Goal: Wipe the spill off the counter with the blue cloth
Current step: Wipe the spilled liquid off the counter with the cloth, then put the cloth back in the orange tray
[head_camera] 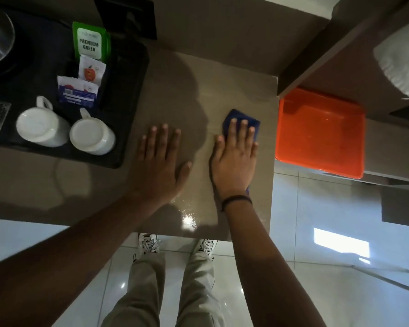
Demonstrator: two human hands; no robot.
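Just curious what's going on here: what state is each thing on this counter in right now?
Cloth: flat on the counter, pressed under the right hand.
Right hand: open, palm down on the cloth.
Left hand: open, flat on the bare counter.
Mugs: two, upside down on the black tray.
Orange bin: open; contents unclear.

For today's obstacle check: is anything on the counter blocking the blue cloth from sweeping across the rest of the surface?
Mostly no. The right hand presses the blue cloth flat on the counter. To its left, the left hand lies flat on the surface, and the black tray with white mugs lies farther left.
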